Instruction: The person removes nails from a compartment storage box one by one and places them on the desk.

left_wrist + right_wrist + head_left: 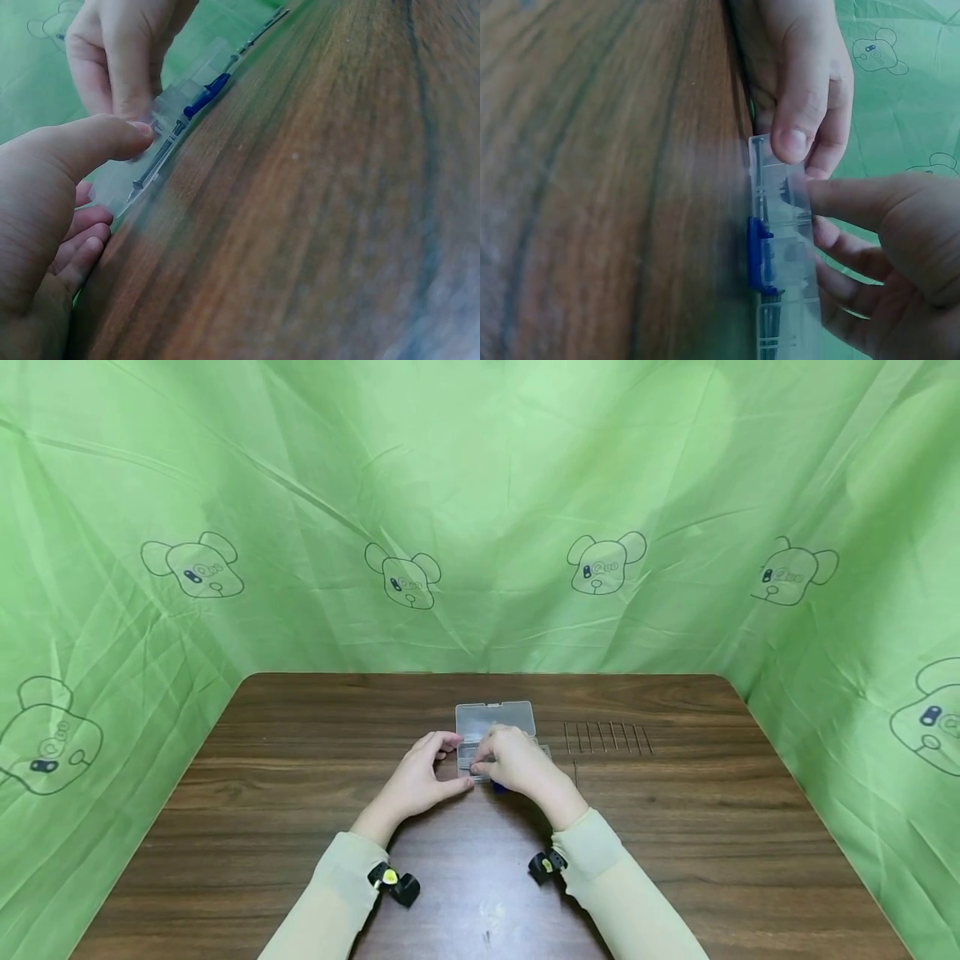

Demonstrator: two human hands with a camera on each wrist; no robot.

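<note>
Both hands pinch the clear box (495, 739): left hand (420, 781) at nine o'clock, right hand (517, 764) above. Only the wrist views reveal its blue clasp (759, 255).

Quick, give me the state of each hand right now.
Left hand: thumb and fingers pinch the left end of the clear plastic box.
Right hand: fingers curled, gripping the same box near its blue latch.
</note>
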